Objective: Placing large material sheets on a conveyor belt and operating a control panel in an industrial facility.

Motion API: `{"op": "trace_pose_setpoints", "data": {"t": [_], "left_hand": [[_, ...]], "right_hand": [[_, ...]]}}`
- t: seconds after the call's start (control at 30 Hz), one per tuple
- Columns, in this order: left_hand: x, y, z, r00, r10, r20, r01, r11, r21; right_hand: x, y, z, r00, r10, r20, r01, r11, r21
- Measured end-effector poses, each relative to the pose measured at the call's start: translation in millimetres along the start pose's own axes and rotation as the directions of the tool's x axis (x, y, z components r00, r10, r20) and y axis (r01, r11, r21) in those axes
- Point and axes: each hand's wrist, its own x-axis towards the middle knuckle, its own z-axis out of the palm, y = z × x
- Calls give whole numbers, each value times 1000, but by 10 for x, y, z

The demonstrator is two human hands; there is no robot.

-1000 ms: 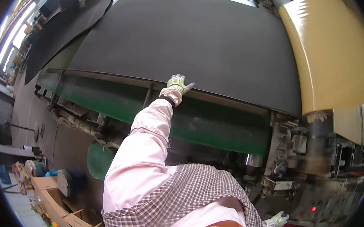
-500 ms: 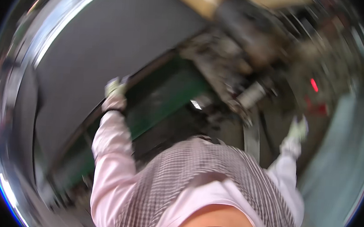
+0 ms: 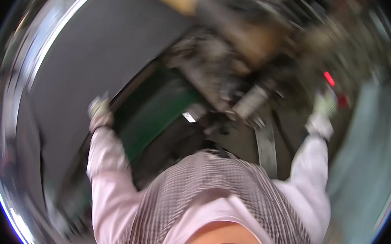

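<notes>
Left grip (image 3: 99, 110) on dark belt (image 3: 96, 47) edge; blurred.

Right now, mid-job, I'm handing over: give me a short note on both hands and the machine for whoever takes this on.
Left hand, gloved: on the edge of the wide dark belt, beside the green machine frame; grip hidden by blur.
Right hand, gloved: raised to the machine side near a red light; contact unclear.
Done: both hands are placed at the machine.
Left: cannot tell; the head view is motion-blurred, so check before acting.
</notes>
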Motion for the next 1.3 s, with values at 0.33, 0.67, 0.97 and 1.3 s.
{"op": "trace_pose_setpoints", "data": {"t": [0.33, 0.67, 0.97, 1.3], "left_hand": [[309, 856, 36, 935, -339, 107, 353, 920, -169], [447, 1508, -83, 982, -31, 184, 99, 924, -369], [-672, -808, 22, 780, -367, -507, 217, 919, -330], [-1328, -4028, 293, 719, -676, -162, 631, 733, -256]], "right_hand": [[479, 940, 514, 999, -31, -15, 28, 981, -190], [600, 31, 196, 986, 146, -82, -127, 973, 194], [141, -2015, -758, 800, -422, -426, 515, 848, 126], [-1969, -5068, -686, 627, -768, -128, 545, 315, 778]]}}
